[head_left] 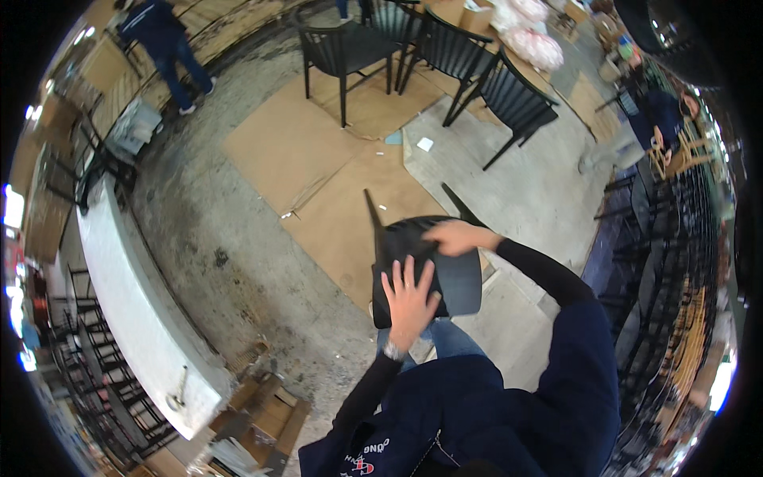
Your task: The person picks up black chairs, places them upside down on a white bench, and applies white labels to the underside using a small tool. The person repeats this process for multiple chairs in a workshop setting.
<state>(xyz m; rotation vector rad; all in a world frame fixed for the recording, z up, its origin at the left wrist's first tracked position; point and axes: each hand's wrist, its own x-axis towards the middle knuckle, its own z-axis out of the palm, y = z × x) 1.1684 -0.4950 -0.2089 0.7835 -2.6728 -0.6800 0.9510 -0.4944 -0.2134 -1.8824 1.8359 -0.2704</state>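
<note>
A black wooden chair (462, 288) is tipped against my legs. Its smooth dark panel faces up, and two legs point away from me. My left hand (408, 300) lies on the panel with fingers spread. Over the far right part of the chair is my right hand (462, 237), its fingers curled down toward the surface. Something dark seems to be under those fingertips, but against the black chair I cannot make out what it is.
Flattened cardboard (294, 159) covers the floor ahead, and several black chairs (513, 95) stand beyond it. A long white-topped table (131, 270) is at left, near open cardboard boxes (274, 409). One person (159, 40) stands far left; another (664, 119) works at far right.
</note>
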